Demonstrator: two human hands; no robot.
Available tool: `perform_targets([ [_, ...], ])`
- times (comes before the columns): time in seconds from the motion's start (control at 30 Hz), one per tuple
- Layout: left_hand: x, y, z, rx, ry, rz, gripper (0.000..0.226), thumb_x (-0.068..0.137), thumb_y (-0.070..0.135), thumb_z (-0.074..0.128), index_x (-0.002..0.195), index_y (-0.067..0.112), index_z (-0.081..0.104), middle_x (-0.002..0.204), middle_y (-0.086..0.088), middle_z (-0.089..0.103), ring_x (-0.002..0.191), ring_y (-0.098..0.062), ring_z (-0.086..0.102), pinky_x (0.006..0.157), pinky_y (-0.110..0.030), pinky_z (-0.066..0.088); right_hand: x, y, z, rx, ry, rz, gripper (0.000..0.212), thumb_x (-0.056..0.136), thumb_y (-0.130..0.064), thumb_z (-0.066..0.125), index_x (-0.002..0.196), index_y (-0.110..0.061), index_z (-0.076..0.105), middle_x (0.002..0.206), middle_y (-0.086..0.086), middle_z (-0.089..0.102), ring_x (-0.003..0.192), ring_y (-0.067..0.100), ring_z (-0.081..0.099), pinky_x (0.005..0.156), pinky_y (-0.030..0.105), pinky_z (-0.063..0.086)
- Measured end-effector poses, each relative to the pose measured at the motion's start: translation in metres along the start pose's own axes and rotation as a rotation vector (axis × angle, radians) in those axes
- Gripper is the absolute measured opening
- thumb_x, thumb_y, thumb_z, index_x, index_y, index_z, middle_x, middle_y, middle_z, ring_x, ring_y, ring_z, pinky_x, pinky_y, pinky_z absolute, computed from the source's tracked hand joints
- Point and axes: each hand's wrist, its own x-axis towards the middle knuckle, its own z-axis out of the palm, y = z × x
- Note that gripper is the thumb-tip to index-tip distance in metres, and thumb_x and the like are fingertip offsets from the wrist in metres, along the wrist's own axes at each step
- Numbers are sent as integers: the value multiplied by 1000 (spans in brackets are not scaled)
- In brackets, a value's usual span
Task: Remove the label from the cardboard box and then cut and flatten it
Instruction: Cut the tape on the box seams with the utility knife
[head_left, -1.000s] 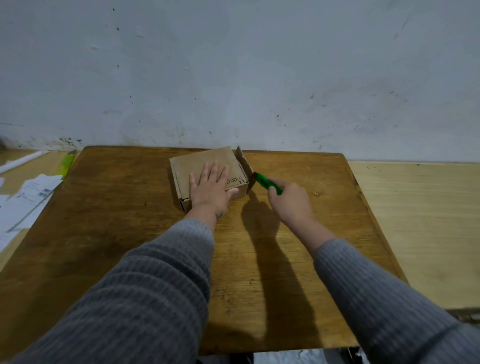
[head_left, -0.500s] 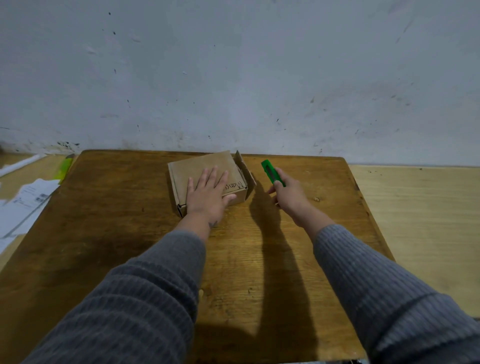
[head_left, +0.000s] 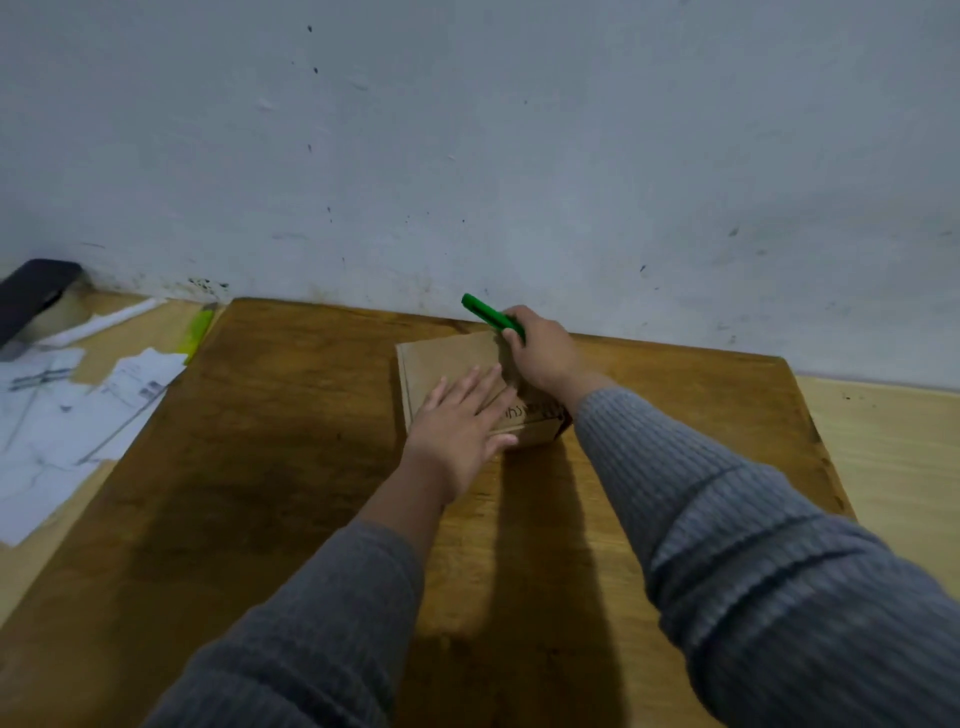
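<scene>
Left hand (head_left: 460, 421) spread flat, pinning the cardboard box (head_left: 447, 364) mid-table; right hand (head_left: 545, 351), fist wrapped round the green cutter (head_left: 491, 317), has swung from the box's right side to its far edge; another cut looks imminent.

One camera only, worn on the person's head, looking forward and down across the table (head_left: 260, 467) toward the wall (head_left: 467, 156). Both sleeves run in from the bottom edge, close under the lens.
</scene>
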Motion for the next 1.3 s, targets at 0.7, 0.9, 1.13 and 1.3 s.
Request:
perform_targets([
  [0.7,-35,-34,-17,-580,-151,-540,73,102,48,22,148,16,-24,158,-3,-23,148,-19,-11,116,-57,-5,-91,13,11,205,140,220,33,97,-22,45,130,-23,50,108,2,66,75,10,61,57,23,50],
  [0.9,-42,-32,-11,-582,-82,-604,73,99,54,22,152,20,-15,162,1,-8,147,-26,13,116,-56,12,-115,11,17,232,68,99,44,98,-19,45,139,-33,40,130,1,59,96,14,62,76,25,55],
  [1.13,-52,-41,-6,-570,-51,-485,71,98,56,24,153,26,-11,159,1,18,137,-24,36,107,-51,35,-116,13,-1,238,-54,5,43,96,-17,49,136,-28,45,128,4,59,116,14,55,85,17,42],
  [1.3,-48,-37,-12,-551,-77,-513,67,101,49,22,152,26,-13,158,0,21,134,-25,39,106,-52,36,-92,-2,-13,53,-8,-124,38,95,-25,52,132,-32,51,122,2,65,78,-1,55,68,17,46],
])
